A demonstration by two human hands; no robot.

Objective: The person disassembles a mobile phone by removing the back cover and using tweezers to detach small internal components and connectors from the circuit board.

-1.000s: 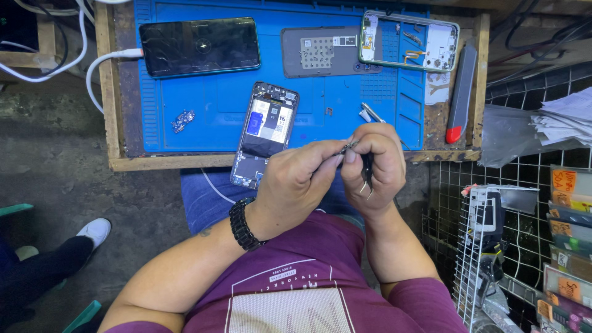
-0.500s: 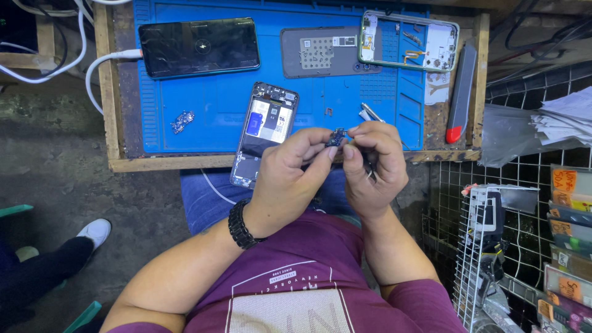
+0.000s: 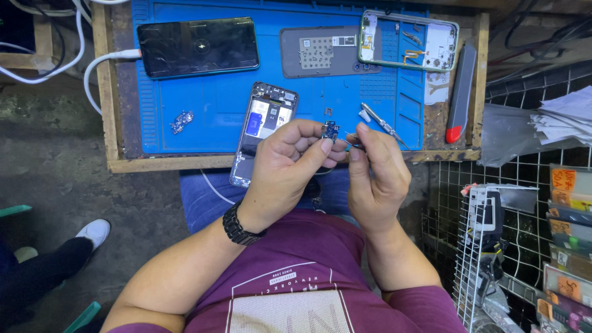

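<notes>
Both hands have lifted slightly since the earlier frame, bringing the small board (image 3: 330,130) clear above the mat's (image 3: 203,105) near edge. Left hand (image 3: 290,166) pinches the board between thumb and fingertips; right hand (image 3: 376,172) is closed on tweezers (image 3: 353,143) just beside it. An open phone (image 3: 264,131) lies on the mat, left of the board.

Brightness: even, fairly bright over the blue mat (image 3: 203,117) beyond the fingers.
Glare: soft sheen on the dark phone screen (image 3: 197,46), up and left of the fingers.
Shadows: floor left of the fingers is dim.
Focus: sharp centre; edges slightly stretched.
</notes>
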